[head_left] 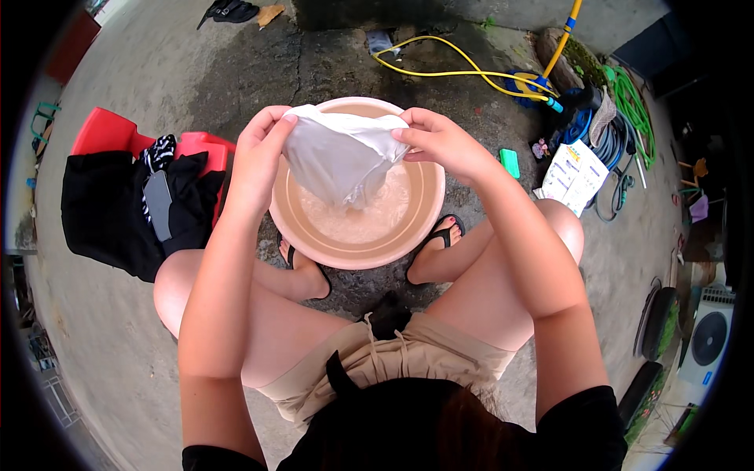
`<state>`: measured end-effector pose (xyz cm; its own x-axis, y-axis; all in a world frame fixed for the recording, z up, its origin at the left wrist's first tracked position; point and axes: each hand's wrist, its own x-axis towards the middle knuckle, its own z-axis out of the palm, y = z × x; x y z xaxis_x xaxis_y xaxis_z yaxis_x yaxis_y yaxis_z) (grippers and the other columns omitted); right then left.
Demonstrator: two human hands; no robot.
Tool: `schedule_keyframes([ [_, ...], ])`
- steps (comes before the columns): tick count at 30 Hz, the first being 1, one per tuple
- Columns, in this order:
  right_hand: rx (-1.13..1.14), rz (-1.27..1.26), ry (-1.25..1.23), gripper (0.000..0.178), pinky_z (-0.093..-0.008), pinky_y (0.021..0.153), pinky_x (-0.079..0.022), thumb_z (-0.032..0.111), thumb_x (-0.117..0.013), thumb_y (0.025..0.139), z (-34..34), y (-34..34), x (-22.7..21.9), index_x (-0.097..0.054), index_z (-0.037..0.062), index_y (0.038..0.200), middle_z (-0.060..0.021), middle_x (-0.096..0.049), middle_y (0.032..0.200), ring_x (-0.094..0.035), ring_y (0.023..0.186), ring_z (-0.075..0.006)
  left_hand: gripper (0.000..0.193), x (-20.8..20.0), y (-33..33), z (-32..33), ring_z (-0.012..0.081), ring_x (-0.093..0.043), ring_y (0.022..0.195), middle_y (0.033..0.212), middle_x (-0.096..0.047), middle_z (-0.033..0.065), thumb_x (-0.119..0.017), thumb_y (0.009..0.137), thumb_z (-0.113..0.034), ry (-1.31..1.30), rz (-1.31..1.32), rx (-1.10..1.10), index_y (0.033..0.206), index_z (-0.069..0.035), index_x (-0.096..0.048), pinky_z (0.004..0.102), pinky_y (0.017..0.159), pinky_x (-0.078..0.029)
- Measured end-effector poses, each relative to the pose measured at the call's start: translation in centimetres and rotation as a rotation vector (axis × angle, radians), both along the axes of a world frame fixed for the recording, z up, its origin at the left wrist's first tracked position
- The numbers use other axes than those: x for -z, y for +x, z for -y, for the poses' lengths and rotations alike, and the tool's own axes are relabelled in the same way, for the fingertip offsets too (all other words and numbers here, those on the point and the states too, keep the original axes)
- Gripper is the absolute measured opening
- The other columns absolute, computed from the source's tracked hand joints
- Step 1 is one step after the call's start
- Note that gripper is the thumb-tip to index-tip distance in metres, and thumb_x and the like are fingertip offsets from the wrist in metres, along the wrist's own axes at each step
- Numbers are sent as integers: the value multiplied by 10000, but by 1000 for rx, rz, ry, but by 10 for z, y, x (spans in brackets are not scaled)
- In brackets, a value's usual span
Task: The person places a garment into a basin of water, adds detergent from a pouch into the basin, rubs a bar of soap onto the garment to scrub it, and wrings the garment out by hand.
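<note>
A wet white cloth (338, 157) is stretched between my two hands above a round pinkish-beige basin (294, 235). My left hand (263, 149) pinches its upper left edge, and my right hand (436, 141) pinches the upper right edge. The cloth sags in the middle, its lower end hanging down close to the cloudy water (353, 224) in the basin. I cannot tell what kind of garment or cloth it is. The basin stands on the ground between my feet.
Left, a red plastic chair (106, 129) bears black clothes (102, 204) and a phone (157, 204). Beyond the basin a yellow hose (440, 72) crosses wet concrete. Right lie a green bar (510, 162), a printed sheet (575, 177) and coiled hoses (613, 133).
</note>
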<state>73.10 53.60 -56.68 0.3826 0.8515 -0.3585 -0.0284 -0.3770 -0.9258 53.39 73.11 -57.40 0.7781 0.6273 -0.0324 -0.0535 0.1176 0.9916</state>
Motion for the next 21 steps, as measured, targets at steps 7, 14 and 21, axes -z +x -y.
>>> schedule_keyframes([
  [7,89,-110,61,225,-301,890,-466,317,-603,944,-2,-2,-4,-599,118,1049,19,-614,1002,-568,971,-92,178,-10,1,3,60,-553,828,890,-632,-12,-582,952,-176,-3,28,-25,1027,-21,-630,215,779,-427],
  [14,156,-261,172,268,-287,841,-429,281,-626,917,-2,-2,-6,-643,132,1139,18,-648,1019,-567,950,-96,175,-7,0,2,59,-550,826,882,-630,-18,-588,950,-172,-22,30,-9,1027,-21,-632,213,777,-426],
  [21,180,-279,217,305,-302,854,-416,267,-627,916,2,0,-8,-639,142,1193,23,-655,1036,-566,961,-95,179,-12,2,6,52,-544,807,882,-631,-23,-613,935,-179,3,26,3,1021,-24,-637,204,746,-412],
])
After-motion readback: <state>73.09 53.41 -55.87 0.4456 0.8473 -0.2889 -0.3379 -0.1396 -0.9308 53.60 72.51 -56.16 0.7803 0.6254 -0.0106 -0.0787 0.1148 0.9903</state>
